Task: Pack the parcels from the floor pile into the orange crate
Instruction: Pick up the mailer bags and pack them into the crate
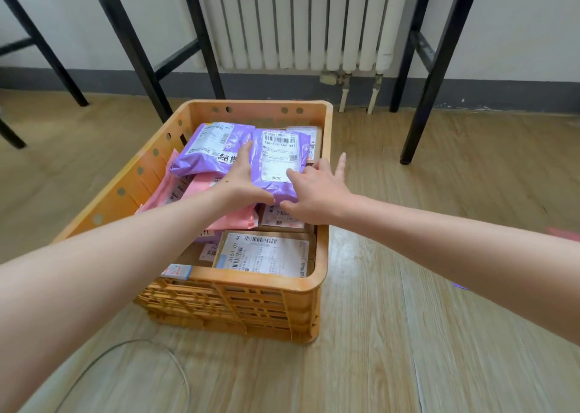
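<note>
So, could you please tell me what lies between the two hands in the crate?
In the head view, a purple mailer bag lies between the left hand and the right hand.

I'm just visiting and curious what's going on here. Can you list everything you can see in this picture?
crate: one, orange plastic, on the wooden floor, nearly full
purple mailer bags: two on top at the far end, one to the left, one under both hands
pink mailer bags: at least two, left-middle of the crate, partly covered
cardboard boxes with white labels: at least three, near end and right side
radiator: one, white, on the far wall
black metal furniture legs: several, along the wall
thin cable: one, looping on the floor near the camera
left hand: flat on the purple bag
right hand: fingers spread, at the same bag's edge
</note>
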